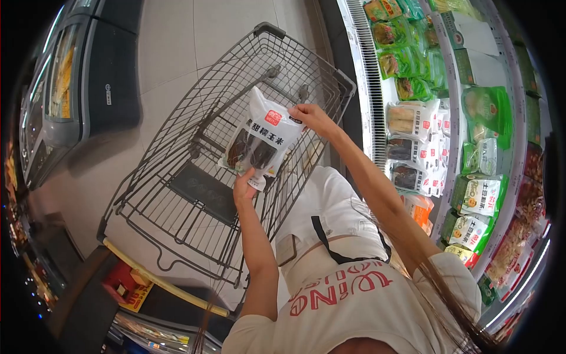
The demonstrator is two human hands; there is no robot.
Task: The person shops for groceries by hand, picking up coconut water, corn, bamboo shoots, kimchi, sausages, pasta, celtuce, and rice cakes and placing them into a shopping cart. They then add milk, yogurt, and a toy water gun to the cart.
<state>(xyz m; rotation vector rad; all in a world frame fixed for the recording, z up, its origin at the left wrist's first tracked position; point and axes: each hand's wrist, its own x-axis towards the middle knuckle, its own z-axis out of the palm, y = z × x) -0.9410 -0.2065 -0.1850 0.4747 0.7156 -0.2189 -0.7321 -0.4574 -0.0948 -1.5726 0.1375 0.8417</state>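
Note:
Over the shopping cart point(177, 133), I hold up a white plastic bag of dark corn point(262, 138) with a red logo and black lettering. The dark cobs show through its clear lower part. My left hand point(244, 187) is closed on the bag's lower edge, with the thumb on its front. At the upper right corner, my right hand point(312, 118) pinches the bag between thumb and fingers. Behind the bag, part of the cart's wire basket is hidden.
On my right, a refrigerated shelf holds similar corn bags point(410, 150), green vegetable packs point(404, 59) and white-and-green packs point(479, 194). A dark freezer case point(109, 71) stands at left. A yellow-edged counter point(165, 277) lies near the cart's handle end.

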